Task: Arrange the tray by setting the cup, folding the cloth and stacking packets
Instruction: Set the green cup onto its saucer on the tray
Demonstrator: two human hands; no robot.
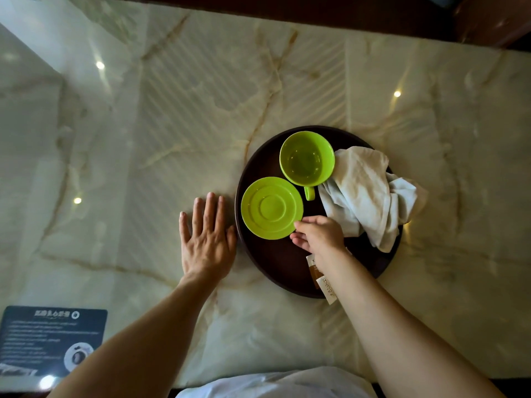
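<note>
Polished cream marble worktop [172,124], veined in gold and dotted with ceiling-light reflections, carries a round dark-brown tray [270,265] right of centre in the frame. On the tray, a lime-green ceramic cup [307,158] stands upright and empty toward the upper part, its handle pointing down the frame, beside rather than on the matching lime-green ridged saucer [271,207] at the tray's left. A crumpled off-white cloth [367,193] lies in a heap at the tray's right, its folds spilling over the rim. At least 2 brown-and-white paper packets [319,275] lie loosely at the tray's lower edge, 1 overhanging the rim, both partly hidden by the forearm. The left hand [207,242] rests flat and spread wide on the worktop, touching the tray's left rim. The right hand [319,234] pinches the saucer's lower-right edge between thumb and fingers. A dark printed card [51,340] sits at lower left. By appearances, none of the 3 jobs is finished: the cup is not yet on its saucer, the cloth is unfolded, the packets unstacked.
</note>
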